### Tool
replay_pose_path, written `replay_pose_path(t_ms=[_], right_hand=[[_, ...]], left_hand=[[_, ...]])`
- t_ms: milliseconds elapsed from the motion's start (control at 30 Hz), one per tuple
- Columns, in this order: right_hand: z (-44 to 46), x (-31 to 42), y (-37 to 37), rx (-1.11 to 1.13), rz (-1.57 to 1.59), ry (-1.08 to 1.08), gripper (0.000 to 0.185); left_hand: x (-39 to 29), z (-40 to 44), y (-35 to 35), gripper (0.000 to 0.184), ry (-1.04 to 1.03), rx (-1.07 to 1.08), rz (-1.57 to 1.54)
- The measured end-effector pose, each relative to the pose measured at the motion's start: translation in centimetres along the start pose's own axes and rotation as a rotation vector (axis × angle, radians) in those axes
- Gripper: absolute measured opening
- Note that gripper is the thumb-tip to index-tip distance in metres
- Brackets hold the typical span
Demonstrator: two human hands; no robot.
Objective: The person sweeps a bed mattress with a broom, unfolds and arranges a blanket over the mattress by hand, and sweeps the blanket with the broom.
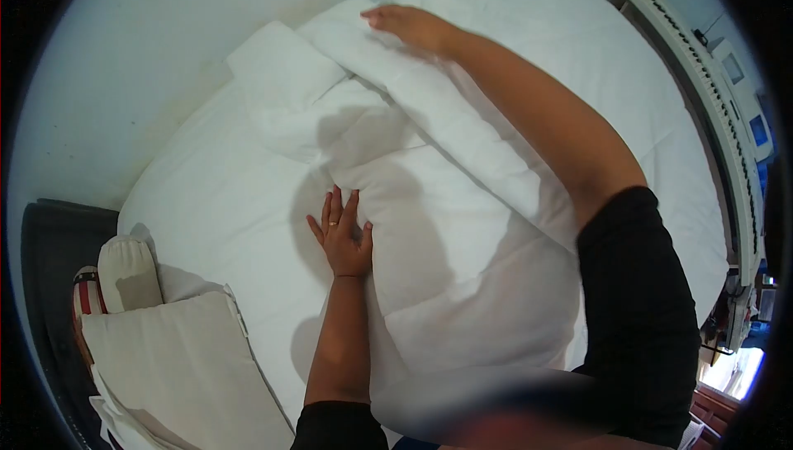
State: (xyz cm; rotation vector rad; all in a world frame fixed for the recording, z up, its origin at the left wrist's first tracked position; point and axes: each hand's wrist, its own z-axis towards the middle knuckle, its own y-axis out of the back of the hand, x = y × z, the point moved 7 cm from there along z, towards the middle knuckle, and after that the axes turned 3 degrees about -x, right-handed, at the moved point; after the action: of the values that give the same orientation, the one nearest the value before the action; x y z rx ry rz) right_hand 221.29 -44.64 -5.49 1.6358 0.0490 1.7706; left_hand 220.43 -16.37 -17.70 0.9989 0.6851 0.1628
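A white comforter [471,144] lies partly folded over itself on a bed with a white sheet [206,202]. My left hand [345,245] rests flat beside the comforter's near left part, its fingers spread and a ring on one of them. Farther off, my right hand [415,29] is stretched out over the folded far edge of the comforter, near the wall. Its fingers are extended and nothing shows gripped in them. Whether the palm presses on the cloth is hidden.
A pale cushion [178,367] and a cream bolster [130,275] lie at the left by a dark headboard [54,252]. An electronic keyboard [710,95] stands along the bed's right side. The white wall [149,62] borders the far edge. Something blurred covers the bottom centre.
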Motion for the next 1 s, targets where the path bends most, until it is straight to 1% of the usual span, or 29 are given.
replay_pose_path(t_ms=[67, 100, 167, 200, 233, 267, 333, 367, 400, 433, 467, 500, 533, 600, 667, 700, 733, 800, 833, 867, 900, 933, 967, 1000], right_hand=[[-6.7, 3.3, -0.3, 0.020, -0.225, 0.100, 0.039], [-11.5, 4.5, -0.9, 0.078, -0.088, 0.082, 0.035], [-22.3, 8.0, -2.4, 0.118, -0.133, 0.212, 0.034], [-28.3, 9.2, -3.5, 0.187, -0.224, 0.328, 0.034], [-33.7, 10.6, -4.1, 0.235, -0.192, 0.229, 0.032], [-38.2, 11.4, -4.4, 0.249, -0.156, 0.251, 0.031], [-48.5, 11.3, -5.2, 0.240, -0.208, 0.081, 0.026], [-52.8, 12.1, -5.0, 0.171, -0.269, -0.022, 0.028], [-57.4, 12.5, -4.9, 0.098, -0.323, -0.134, 0.032], [-62.0, 12.3, -5.3, 0.080, -0.323, -0.135, 0.032], [-66.8, 10.8, -5.3, 0.009, -0.465, -0.262, 0.041], [-70.6, 10.4, -5.7, -0.054, -0.597, -0.401, 0.050], [-72.7, 11.9, -6.5, -0.053, -0.581, -0.423, 0.050], [-76.5, 13.7, -6.0, -0.122, -0.844, -0.673, 0.071], [-78.5, 13.5, -6.8, -0.192, -0.733, -0.786, 0.081], [-78.6, 13.5, -7.0, -0.245, -0.704, -0.737, 0.081], [-78.3, 14.0, -6.9, -0.298, -0.674, -0.687, 0.081], [-77.0, 15.2, -6.4, -0.266, -0.614, -0.692, 0.072], [-77.1, 14.4, -6.3, -0.287, -0.544, -0.660, 0.065], [-77.1, 13.1, -6.7, -0.315, -0.480, -0.621, 0.059], [-77.2, 12.1, -7.0, -0.326, -0.481, -0.613, 0.059], [-77.0, 11.5, -7.2, -0.332, -0.508, -0.561, 0.052], [-76.8, 11.6, -6.8, -0.341, -0.541, -0.507, 0.046], [-76.7, 12.0, -6.1, -0.362, -0.555, -0.497, 0.046]], left_hand=[[-0.5, -0.1, 0.0, 0.044, -0.013, -0.020, -0.014], [-0.7, 0.1, 0.1, 0.043, 0.000, -0.007, -0.015], [-0.8, -0.2, 0.7, 0.041, 0.032, 0.017, -0.007], [-1.1, -0.3, 1.4, 0.041, 0.016, -0.004, -0.019], [-1.1, -0.6, 1.7, 0.041, 0.037, 0.034, -0.037], [-1.0, -0.5, 1.2, 0.042, 0.055, 0.070, -0.050], [-0.4, -1.4, 0.6, 0.044, 0.076, 0.147, -0.076], [0.3, -3.1, -0.3, 0.047, 0.078, 0.199, -0.082], [0.2, -4.9, -0.7, 0.047, 0.056, 0.195, -0.084], [0.6, -7.0, -1.5, 0.050, 0.085, 0.257, -0.049], [0.5, -9.2, -1.3, 0.053, 0.118, 0.329, -0.010], [-0.9, -11.4, 0.0, 0.053, 0.109, 0.351, 0.000], [-2.7, -14.0, 1.4, 0.053, 0.184, 0.325, -0.205], [-7.6, -19.3, 4.0, 0.055, 0.351, 0.257, -0.614], [-11.4, -24.8, 6.1, 0.056, 0.547, 0.169, -1.008], [-12.3, -27.5, 6.8, 0.058, 0.654, 0.108, -1.199], [-12.9, -29.5, 7.3, 0.058, 0.680, 0.118, -1.184], [-14.7, -31.7, 7.3, 0.062, 0.686, 0.320, -1.192], [-15.4, -32.0, 7.8, 0.062, 0.687, 0.320, -1.184], [-15.9, -33.1, 7.4, 0.059, 0.878, 0.436, -1.087], [-16.2, -34.4, 7.2, 0.056, 1.059, 0.550, -0.982], [-16.0, -34.4, 6.9, 0.056, 1.041, 0.549, -0.990], [-15.4, -34.4, 5.3, 0.056, 1.048, 0.601, -1.091], [-14.9, -34.1, 3.6, 0.056, 1.049, 0.656, -1.192]])
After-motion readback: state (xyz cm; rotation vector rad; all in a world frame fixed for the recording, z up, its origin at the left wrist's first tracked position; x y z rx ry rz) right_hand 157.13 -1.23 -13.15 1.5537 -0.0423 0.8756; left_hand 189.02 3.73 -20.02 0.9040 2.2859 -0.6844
